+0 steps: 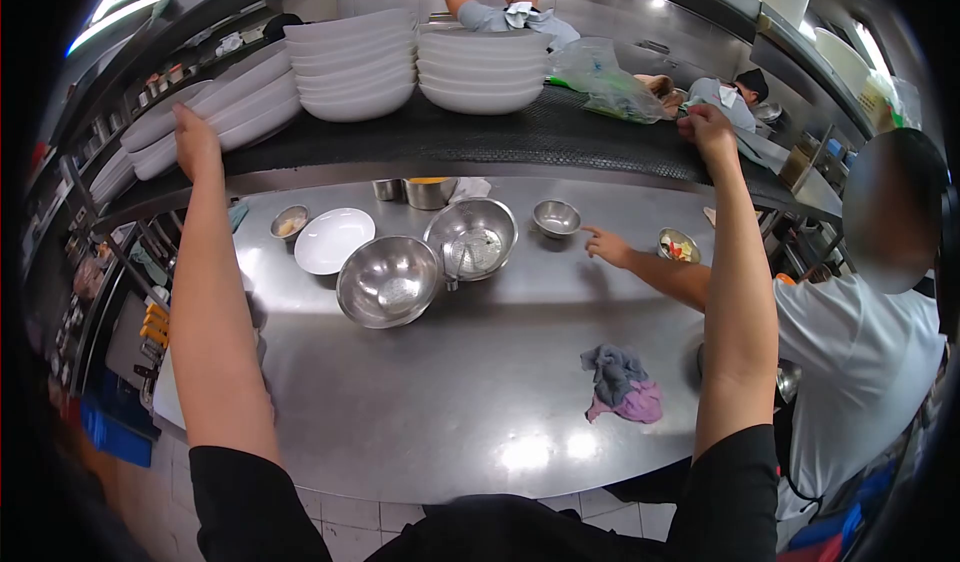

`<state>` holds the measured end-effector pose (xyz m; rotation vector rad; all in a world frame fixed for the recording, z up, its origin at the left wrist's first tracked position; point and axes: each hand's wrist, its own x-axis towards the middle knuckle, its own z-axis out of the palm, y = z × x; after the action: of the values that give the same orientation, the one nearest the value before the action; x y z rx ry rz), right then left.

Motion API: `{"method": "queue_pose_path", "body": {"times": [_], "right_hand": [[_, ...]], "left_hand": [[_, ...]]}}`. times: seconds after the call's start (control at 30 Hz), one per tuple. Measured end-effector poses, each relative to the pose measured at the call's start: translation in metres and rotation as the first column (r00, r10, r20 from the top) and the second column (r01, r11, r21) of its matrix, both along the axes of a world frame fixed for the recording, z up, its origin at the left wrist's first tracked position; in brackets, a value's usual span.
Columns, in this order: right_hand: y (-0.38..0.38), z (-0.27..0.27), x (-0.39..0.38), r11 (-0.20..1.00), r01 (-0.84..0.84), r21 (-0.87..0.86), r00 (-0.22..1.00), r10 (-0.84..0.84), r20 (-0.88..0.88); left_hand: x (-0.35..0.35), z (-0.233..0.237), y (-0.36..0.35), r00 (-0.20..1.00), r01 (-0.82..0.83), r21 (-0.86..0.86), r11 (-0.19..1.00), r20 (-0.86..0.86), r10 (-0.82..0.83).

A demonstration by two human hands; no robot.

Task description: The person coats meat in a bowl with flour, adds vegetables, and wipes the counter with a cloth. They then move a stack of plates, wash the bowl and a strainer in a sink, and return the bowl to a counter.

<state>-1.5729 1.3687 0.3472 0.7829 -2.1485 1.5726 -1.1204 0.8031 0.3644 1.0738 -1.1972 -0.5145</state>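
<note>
Black sleeves (250, 502) are close up, and the left hand (197, 144) bends against tilted white bowls (255, 107) on the high shelf (470, 142), maybe to steady them; I can't tell if it grips. They nest, which saves room. The right hand (710, 132) curls near the plastic bag (622, 94), its grip unclear.

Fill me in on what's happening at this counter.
Both arms reach up to the raised shelf: the left hand is at the white dishes, the right hand near the plastic bags, its grip unclear. Below, a co-worker's hand is beside a small metal bowl. A crumpled cloth lies on the counter.
</note>
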Motion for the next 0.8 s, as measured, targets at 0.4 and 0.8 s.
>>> {"method": "queue_pose_path", "body": {"times": [0.4,0.8], "right_hand": [[-0.001,-0.001,-0.002,0.998,0.019,-0.062,1.0,-0.019,0.0],[0.012,-0.179,0.195,0.981,0.131,-0.144,0.656,-0.195,-0.729]], "left_hand": [[0.0,-0.002,-0.004,1.0,-0.006,-0.011,1.0,0.023,0.007],[0.0,-0.004,-0.031,0.996,-0.01,0.001,1.0,0.094,0.01]]}}
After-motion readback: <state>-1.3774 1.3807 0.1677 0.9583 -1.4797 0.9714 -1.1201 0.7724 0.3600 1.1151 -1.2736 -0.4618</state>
